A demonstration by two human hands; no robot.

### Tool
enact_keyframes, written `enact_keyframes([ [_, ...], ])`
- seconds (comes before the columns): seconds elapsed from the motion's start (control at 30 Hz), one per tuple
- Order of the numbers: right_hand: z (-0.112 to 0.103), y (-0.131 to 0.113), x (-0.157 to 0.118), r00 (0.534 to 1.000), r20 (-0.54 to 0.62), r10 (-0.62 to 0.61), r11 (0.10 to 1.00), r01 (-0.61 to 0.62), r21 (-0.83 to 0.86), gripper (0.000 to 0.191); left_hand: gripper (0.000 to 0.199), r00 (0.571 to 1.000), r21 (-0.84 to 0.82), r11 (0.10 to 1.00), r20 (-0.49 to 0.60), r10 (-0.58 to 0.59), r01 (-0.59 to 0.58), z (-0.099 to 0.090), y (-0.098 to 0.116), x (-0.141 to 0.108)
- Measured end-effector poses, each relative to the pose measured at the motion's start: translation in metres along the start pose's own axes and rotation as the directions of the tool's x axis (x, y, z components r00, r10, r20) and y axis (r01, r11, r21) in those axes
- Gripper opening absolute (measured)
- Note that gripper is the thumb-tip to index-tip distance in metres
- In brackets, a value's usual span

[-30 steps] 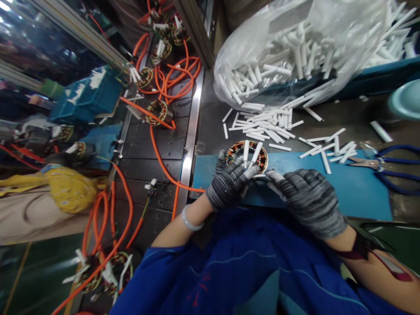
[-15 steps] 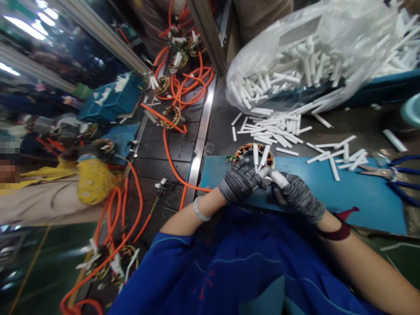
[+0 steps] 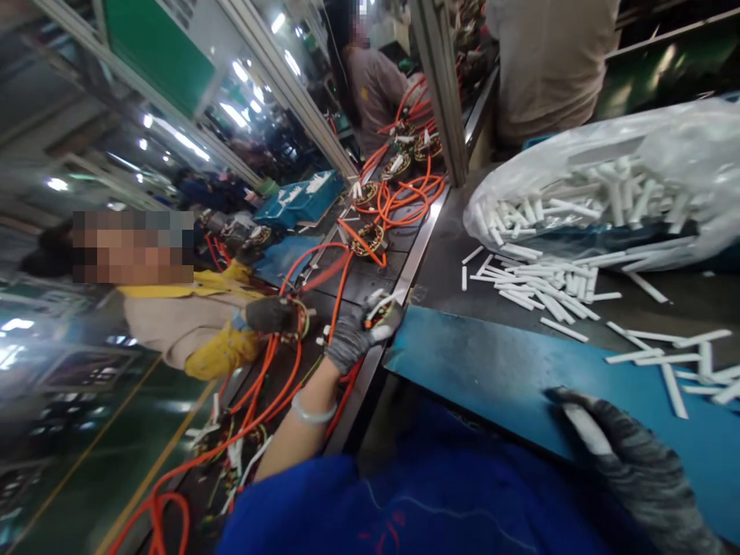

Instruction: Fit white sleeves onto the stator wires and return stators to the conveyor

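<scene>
My left hand point(image 3: 351, 339), in a grey glove with white fingertips, grips a wound copper ring point(image 3: 381, 310) with white sleeves at the metal edge of the conveyor. Orange cable runs beside it. My right hand point(image 3: 630, 455), gloved alike, hovers low over the blue board point(image 3: 474, 354) with its fingers loosely extended and nothing visible in them. Loose white tubes point(image 3: 555, 285) lie in a heap beyond the board, and more lie on its right part.
A plastic bag point(image 3: 607, 177) of white tubes stands at the back right. Wound rings and orange cables point(image 3: 405, 202) cover the conveyor. Across it, a co-worker point(image 3: 173, 324) handles another ring. A metal post point(image 3: 442, 92) rises behind.
My left hand has carried the ring leftward from the blue board to the conveyor. My right hand has come away from it. The view has swung left, and the co-worker's hand now holds a ring.
</scene>
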State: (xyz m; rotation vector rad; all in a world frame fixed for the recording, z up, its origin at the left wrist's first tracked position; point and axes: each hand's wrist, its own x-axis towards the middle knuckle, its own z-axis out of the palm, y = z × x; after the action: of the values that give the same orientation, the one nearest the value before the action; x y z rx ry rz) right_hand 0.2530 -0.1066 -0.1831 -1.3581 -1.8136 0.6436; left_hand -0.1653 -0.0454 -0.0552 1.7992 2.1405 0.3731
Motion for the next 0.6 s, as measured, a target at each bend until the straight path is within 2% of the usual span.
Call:
enact_keyframes([
  [0.07,0.005,0.002,0.001,0.999,-0.008,-0.033,0.999,0.032,-0.013,0.034,0.067,0.981,0.069,0.981,-0.088,-0.175,0.181,-0.004,-0.028,0.007],
  [0.13,0.007,0.005,0.002,0.999,0.011,-0.049,0.999,0.049,-0.010,0.033,0.068,0.948,0.152,0.941,-0.150,-0.281,0.303,-0.002,-0.047,0.014],
  [0.23,0.005,0.006,0.003,0.995,0.075,-0.065,0.998,0.067,-0.018,0.033,0.067,0.890,0.266,0.853,-0.218,-0.399,0.448,0.002,-0.058,0.026],
  [0.33,0.003,0.005,0.002,0.996,0.073,-0.050,0.999,0.050,-0.008,0.031,0.070,0.858,0.370,0.775,-0.255,-0.445,0.512,0.001,-0.053,0.040],
  [0.43,0.007,0.007,0.000,0.999,0.050,-0.007,1.000,0.006,0.005,0.031,0.073,0.852,0.459,0.719,-0.269,-0.448,0.523,-0.010,-0.039,0.060],
  [0.5,0.010,0.009,-0.001,0.998,0.027,-0.049,0.999,0.049,-0.016,0.030,0.069,0.861,0.501,0.701,-0.273,-0.428,0.507,-0.021,-0.027,0.077],
  [0.6,0.012,0.012,0.001,0.982,-0.016,-0.189,0.977,0.186,-0.107,0.029,0.053,0.893,0.545,0.708,-0.255,-0.369,0.449,-0.034,-0.006,0.107],
])
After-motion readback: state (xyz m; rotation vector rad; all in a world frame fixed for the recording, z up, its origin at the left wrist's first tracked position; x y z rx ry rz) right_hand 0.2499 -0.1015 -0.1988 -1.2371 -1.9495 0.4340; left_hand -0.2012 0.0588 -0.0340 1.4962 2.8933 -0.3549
